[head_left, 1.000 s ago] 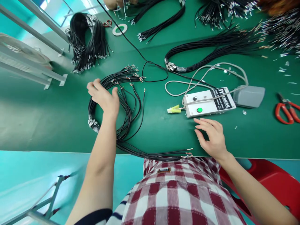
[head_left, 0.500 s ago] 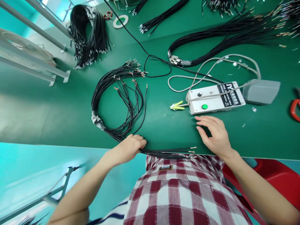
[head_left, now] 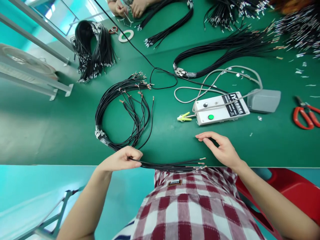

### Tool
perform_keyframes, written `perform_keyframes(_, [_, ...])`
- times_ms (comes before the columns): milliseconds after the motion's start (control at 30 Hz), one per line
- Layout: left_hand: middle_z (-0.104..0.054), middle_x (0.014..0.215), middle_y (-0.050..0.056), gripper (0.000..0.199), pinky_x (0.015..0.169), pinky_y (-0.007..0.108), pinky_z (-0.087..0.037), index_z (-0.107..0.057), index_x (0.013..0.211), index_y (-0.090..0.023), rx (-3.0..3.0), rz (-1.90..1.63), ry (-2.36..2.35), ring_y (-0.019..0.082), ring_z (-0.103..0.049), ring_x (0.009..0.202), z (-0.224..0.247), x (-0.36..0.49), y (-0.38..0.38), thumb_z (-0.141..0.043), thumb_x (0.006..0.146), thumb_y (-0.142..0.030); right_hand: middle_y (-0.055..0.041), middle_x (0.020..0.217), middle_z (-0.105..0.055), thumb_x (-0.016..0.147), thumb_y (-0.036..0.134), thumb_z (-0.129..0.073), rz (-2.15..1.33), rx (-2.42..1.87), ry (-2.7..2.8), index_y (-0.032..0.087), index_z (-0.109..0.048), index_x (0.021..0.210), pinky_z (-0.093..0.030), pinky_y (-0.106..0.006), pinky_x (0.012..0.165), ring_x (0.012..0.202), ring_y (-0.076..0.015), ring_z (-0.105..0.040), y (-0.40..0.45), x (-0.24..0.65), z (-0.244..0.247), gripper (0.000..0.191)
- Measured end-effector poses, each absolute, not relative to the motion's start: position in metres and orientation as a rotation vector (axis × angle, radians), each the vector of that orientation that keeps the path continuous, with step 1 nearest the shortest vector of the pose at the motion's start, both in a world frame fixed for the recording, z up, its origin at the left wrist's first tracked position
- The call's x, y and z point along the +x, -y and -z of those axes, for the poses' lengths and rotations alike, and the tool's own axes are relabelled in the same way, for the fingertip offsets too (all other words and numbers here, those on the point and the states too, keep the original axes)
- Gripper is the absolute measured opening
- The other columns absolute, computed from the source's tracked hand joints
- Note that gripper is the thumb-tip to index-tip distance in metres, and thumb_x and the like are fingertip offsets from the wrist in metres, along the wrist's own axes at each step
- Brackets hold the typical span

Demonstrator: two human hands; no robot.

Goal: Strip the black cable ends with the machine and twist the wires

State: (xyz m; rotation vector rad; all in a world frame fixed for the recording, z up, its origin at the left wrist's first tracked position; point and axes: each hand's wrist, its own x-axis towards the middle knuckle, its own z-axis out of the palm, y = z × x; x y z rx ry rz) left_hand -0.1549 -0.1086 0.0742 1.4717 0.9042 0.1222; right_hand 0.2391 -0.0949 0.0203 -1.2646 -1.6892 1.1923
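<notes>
My left hand (head_left: 125,158) is closed round a bunch of black cables (head_left: 170,165) at the front edge of the table. Their stripped copper ends point right, near my waist. Left of that hand the same bundle curves up in a loop, bound with clear wrap near silvery connectors (head_left: 100,132); more bared ends fan out at its top. Over the table my right hand (head_left: 221,148) holds nothing, its thumb and fingers apart. Just beyond it lies a white control box (head_left: 221,108) with a green button, and a yellow clip-like piece (head_left: 184,117) sticks out of its left end.
A grey block (head_left: 265,101) and looped grey cord lie by the box. Red-handled cutters (head_left: 303,116) rest at right. More black cable bundles (head_left: 95,50), a tape roll (head_left: 126,36) and small scissors (head_left: 113,30) lie farther back. Another person's hands (head_left: 130,8) show at the top.
My left hand has shifted left along the cables and turned, gripping them. My right hand has moved slightly left and down. The view has tilted, bringing another person's hands into sight.
</notes>
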Motion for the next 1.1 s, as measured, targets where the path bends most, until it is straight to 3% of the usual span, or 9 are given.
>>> perform_keyframes(200, [-0.035, 0.061, -0.002, 0.046, 0.056, 0.028, -0.028, -0.038, 0.064, -0.019, 1.433, -0.364, -1.064, 0.012, -0.032, 0.059, -0.105, -0.148, 0.106, -0.056, 0.092, -0.050, -0.0041, 0.106, -0.075, 0.100, 0.036, -0.049, -1.238, -1.239, 1.804, 0.024, -0.070, 0.108, -0.056, -0.032, 0.089, 0.097, -0.0184, -0.071, 0.092, 0.235, -0.020, 0.026])
perform_keyframes(333, [-0.048, 0.078, 0.000, 0.025, 0.061, 0.024, -0.033, -0.054, 0.092, -0.018, 1.491, -0.409, -1.272, 0.012, -0.040, 0.068, -0.117, -0.082, 0.097, -0.055, 0.095, -0.043, -0.0043, 0.112, -0.075, 0.099, 0.028, -0.050, -1.124, -1.109, 2.153, 0.025, -0.069, 0.113, -0.053, -0.035, 0.093, 0.104, -0.0193, -0.069, 0.107, 0.225, -0.026, 0.023])
perform_keyframes(467, [-0.040, 0.073, -0.005, 0.027, 0.060, 0.024, -0.032, -0.052, 0.114, -0.019, 1.504, -0.393, -1.068, 0.011, -0.036, 0.064, -0.104, -0.015, 0.081, -0.055, 0.095, -0.039, 0.0004, 0.093, -0.077, 0.097, 0.023, -0.055, -1.161, -0.959, 2.365, 0.026, -0.070, 0.104, -0.053, -0.029, 0.078, 0.083, -0.0150, -0.070, 0.130, 0.216, -0.035, 0.017])
perform_keyframes(600, [-0.041, 0.069, -0.005, 0.024, 0.058, 0.023, -0.031, -0.052, 0.110, -0.018, 1.472, -0.497, -0.981, 0.010, -0.037, 0.061, -0.088, 0.025, 0.072, -0.053, 0.096, -0.038, 0.0009, 0.091, -0.078, 0.095, 0.023, -0.059, -1.133, -0.990, 2.293, 0.026, -0.072, 0.098, -0.052, -0.028, 0.080, 0.083, -0.0149, -0.072, 0.129, 0.226, -0.041, 0.014])
perform_keyframes(800, [-0.054, 0.055, -0.004, 0.035, 0.046, 0.021, -0.026, -0.052, 0.087, -0.017, 1.140, -0.653, -1.015, 0.007, -0.038, 0.045, -0.076, 0.040, 0.077, -0.064, 0.088, -0.049, -0.0041, 0.093, -0.078, 0.094, 0.037, -0.061, -1.220, -1.280, 1.531, 0.022, -0.071, 0.100, -0.058, -0.032, 0.080, 0.086, -0.0190, -0.074, 0.099, 0.240, -0.045, 0.018])
perform_keyframes(967, [-0.063, 0.057, 0.000, 0.040, 0.040, 0.020, -0.021, -0.060, 0.090, -0.013, 0.998, -0.740, -1.058, 0.004, -0.034, 0.038, -0.066, 0.036, 0.086, -0.064, 0.086, -0.053, -0.0043, 0.087, -0.075, 0.090, 0.037, -0.065, -1.240, -1.228, 1.358, 0.021, -0.071, 0.101, -0.058, -0.031, 0.069, 0.075, -0.0168, -0.069, 0.090, 0.220, -0.045, 0.020])
perform_keyframes(1100, [-0.064, 0.058, 0.001, 0.042, 0.039, 0.020, -0.021, -0.061, 0.091, -0.012, 0.978, -0.774, -1.078, 0.004, -0.034, 0.038, -0.063, 0.033, 0.091, -0.061, 0.088, -0.054, -0.0045, 0.096, -0.072, 0.093, 0.032, -0.063, -1.114, -1.234, 1.420, 0.022, -0.071, 0.104, -0.057, -0.030, 0.071, 0.074, -0.0141, -0.066, 0.089, 0.208, -0.042, 0.017])
